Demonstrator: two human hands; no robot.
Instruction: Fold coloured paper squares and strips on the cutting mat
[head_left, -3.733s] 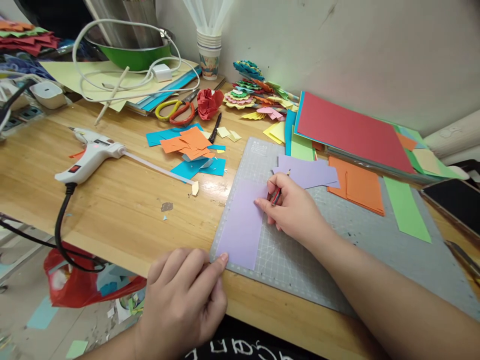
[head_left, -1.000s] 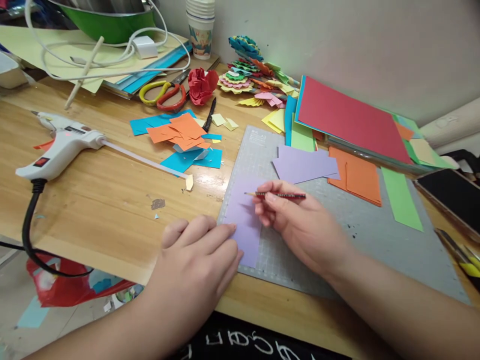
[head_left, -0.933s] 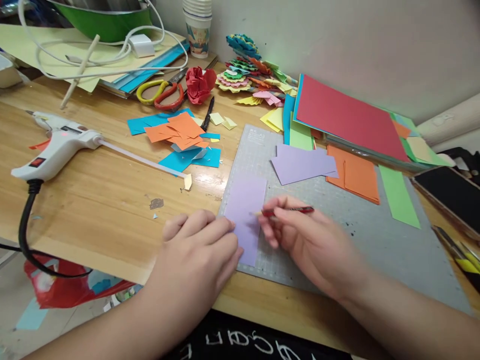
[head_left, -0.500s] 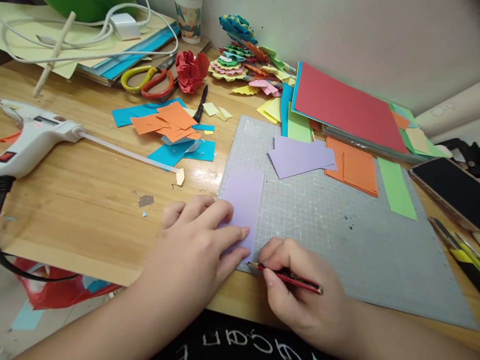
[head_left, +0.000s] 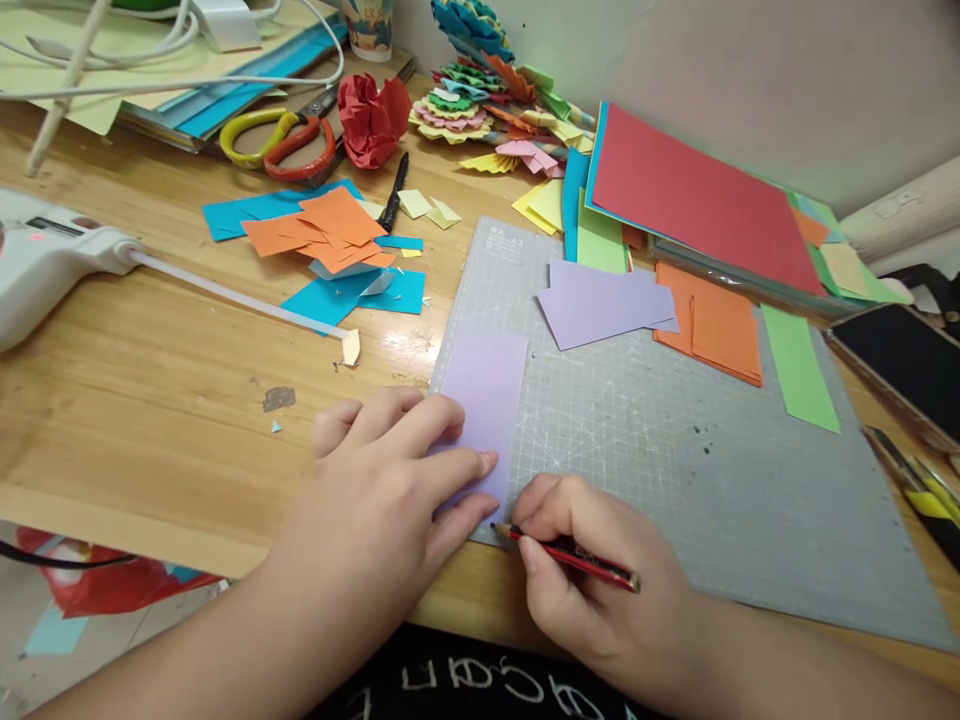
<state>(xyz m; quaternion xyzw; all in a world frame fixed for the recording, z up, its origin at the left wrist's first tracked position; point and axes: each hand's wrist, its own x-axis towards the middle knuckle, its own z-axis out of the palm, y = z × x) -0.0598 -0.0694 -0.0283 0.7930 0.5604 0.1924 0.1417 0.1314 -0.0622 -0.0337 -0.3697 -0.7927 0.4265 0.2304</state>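
Note:
A light purple paper strip [head_left: 487, 385] lies lengthwise on the left part of the grey cutting mat [head_left: 645, 500]. My left hand [head_left: 397, 480] rests on its lower left side, fingers apart, thumb and fingertips pressing the paper down. In my right hand [head_left: 600, 620] is a red and black pencil [head_left: 611, 573], pinched between thumb and fingers. Its tip meets the strip's near end, close to my left thumb. More purple paper pieces [head_left: 600, 305] lie farther back on the mat, partly over a stack of orange paper [head_left: 720, 335].
A glue gun [head_left: 52, 260] with a glue stick lies at left. Behind are cut paper scraps [head_left: 322, 230], scissors [head_left: 300, 150], crumpled red paper [head_left: 373, 120] and folded paper flowers [head_left: 465, 100]. A green strip [head_left: 799, 370], a phone [head_left: 904, 365] and a cutter [head_left: 919, 490] are at right.
My right hand has brought the pencil down from the strip's upper part to its near end. My left hand has spread over the strip. The view has tilted downward.

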